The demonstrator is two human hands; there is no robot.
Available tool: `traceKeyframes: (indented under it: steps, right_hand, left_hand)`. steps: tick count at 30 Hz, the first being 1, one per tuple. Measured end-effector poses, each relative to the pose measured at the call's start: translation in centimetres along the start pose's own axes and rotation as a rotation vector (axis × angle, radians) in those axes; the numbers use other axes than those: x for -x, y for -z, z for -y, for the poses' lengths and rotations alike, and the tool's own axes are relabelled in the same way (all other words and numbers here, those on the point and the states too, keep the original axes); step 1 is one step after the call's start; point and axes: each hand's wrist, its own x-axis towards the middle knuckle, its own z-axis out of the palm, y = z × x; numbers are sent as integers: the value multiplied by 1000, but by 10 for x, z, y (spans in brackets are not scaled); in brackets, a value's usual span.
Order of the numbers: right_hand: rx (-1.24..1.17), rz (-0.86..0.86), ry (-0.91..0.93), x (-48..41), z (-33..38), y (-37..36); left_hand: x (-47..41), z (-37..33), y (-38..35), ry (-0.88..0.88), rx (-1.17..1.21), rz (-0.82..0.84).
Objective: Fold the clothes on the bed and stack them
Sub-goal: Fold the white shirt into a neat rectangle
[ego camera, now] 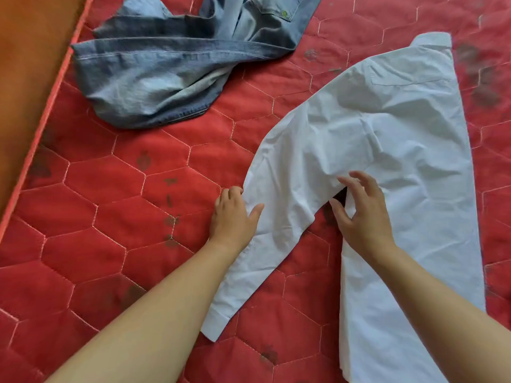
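With the left hand (232, 217) pressing flat on the sleeve and the right hand (359, 214) pinching the underarm of the white cotton shirt (392, 139) at right, uneven pulling could wrinkle it.

two garments were counted on the bed (138, 205): one white shirt (387, 150), laid flat, and one blue denim piece (154, 73), left crumpled. one long sleeve (257, 244) of the white shirt was seen spread out, and one chest pocket (406, 70). two bare hands were noted, one left hand (233, 219) and one right hand (362, 214). one red quilted cover was recorded beneath everything.
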Motion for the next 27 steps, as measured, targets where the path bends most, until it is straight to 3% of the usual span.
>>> traceKeyframes:
  steps: [6,9,12,14,17,19,23,27]
  right_hand:
    - [50,-106,-13,-37,-23,26]
    - [-14,-104,-65,-48,-32,32]
    - [40,-21,-106,-59,-37,28]
    - [159,95,-99,-68,-42,20]
    - [257,253,-46,-76,-50,2]
    - [291,286,-38,-72,-57,-10]
    - [352,239,-58,-70,-72,-15]
    - [330,257,-56,-72,-72,-8]
  left_hand:
    - [-43,-30,15,-120,-70,13]
    - [-74,-15,52,-25,-66,-97]
    - [-103,-13,74,42,-207,-191]
    - [-109,-31,69,-86,-289,-260]
    - [-105,-70,35,-439,-300,-174]
    - [-99,-90,7,-559,-340,-38]
    - [-93,-62,-20,-468,-532,183]
    - [-79,-42,1,-529,-390,179]
